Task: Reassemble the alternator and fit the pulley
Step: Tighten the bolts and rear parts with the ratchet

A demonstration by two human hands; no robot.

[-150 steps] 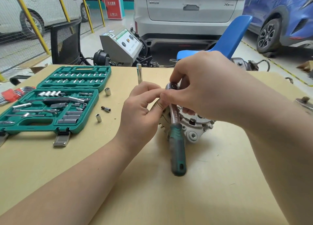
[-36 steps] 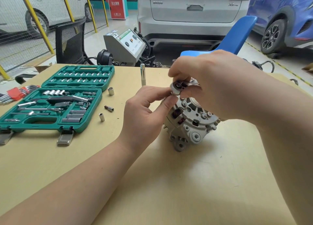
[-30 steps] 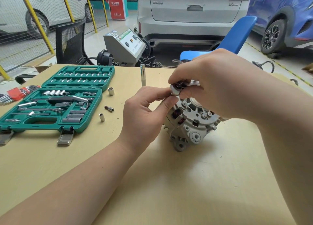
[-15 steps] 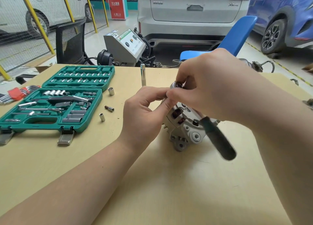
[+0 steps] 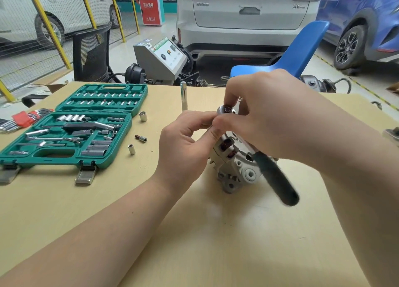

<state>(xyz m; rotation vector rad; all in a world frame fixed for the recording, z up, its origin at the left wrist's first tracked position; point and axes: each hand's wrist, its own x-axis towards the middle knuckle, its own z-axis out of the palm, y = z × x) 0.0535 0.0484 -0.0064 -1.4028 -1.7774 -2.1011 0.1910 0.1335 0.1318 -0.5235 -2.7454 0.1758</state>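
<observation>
The silver alternator [image 5: 235, 168] stands tilted on the wooden table [image 5: 216, 232], copper windings showing through its housing. A ratchet wrench sits on top of it: its chrome head [image 5: 224, 110] is by my fingertips and its dark green handle [image 5: 275, 176] points down to the right, blurred. My right hand [image 5: 267, 118] pinches the ratchet head from above. My left hand [image 5: 185, 146] is curled beside the alternator's upper left, thumb and forefinger pinching just below the ratchet head; what they hold is hidden. No pulley can be made out.
An open green socket set case [image 5: 71, 133] lies at the left, with loose sockets [image 5: 143, 116] and a bit [image 5: 140, 138] beside it. A tall socket extension [image 5: 183, 95] stands upright behind my hands. Hex keys [image 5: 21, 119] lie at the far left edge. A blue chair [image 5: 291, 57] stands beyond the table.
The ratchet handle has swung from pointing toward me to pointing down-right, passing out of sight in between. Both hands have stayed at the top of the alternator.
</observation>
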